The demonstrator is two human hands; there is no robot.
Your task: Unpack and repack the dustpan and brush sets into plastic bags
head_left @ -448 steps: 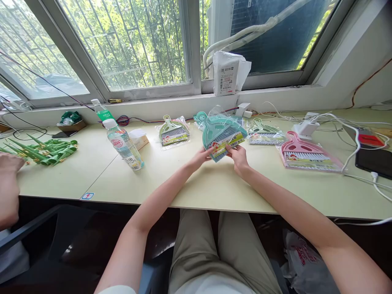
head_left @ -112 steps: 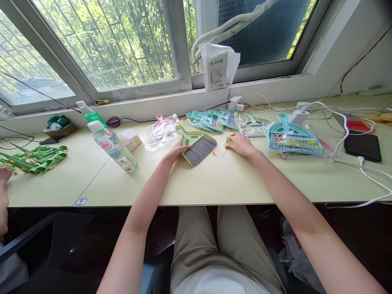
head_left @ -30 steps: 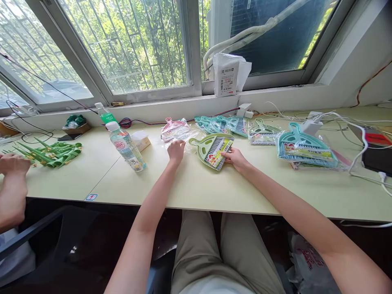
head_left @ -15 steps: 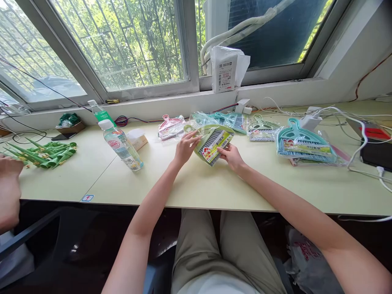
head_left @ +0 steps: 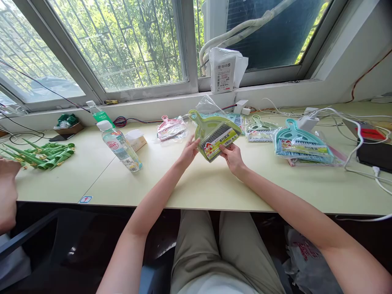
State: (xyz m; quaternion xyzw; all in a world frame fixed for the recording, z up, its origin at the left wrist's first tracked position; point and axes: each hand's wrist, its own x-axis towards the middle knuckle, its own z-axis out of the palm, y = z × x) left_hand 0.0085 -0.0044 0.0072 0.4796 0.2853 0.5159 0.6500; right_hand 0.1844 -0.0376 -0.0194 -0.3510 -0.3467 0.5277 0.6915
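Now — green dustpan set (head_left: pixel 211 131) held over the tabletop (head_left: pixel 214 188), between front and back edges | long axis — handle (head_left: pixel 195 117) back-left, bristles (head_left: pixel 219 136) front-right | left hand (head_left: pixel 189 152), nearer the handle, clamped on left rim; right hand (head_left: pixel 232 157) clamped on bristle end

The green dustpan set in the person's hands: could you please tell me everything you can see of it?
The green dustpan set looks like plastic, its handle pointing to the upper left and grey bristles showing in front. A yellow printed label crosses the bristles. The set is held tilted over the table, the left hand at its left edge and the right hand pinching its lower right edge. Clear film shows behind its top; how far it is wrapped, I cannot tell.
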